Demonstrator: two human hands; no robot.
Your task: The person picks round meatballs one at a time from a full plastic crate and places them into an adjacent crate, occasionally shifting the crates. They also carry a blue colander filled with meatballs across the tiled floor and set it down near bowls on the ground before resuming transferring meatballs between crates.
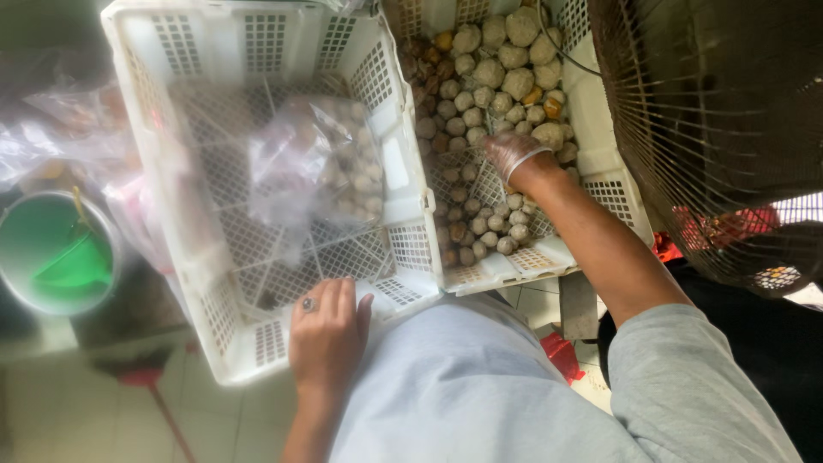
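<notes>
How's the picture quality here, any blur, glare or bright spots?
Head view: soft daylight, no hard shadows; the clear bag in the white crate looks hazy with sheen; the gloved right hand is slightly motion-blurred; a bright blown-out patch sits behind the fan grille.
</notes>
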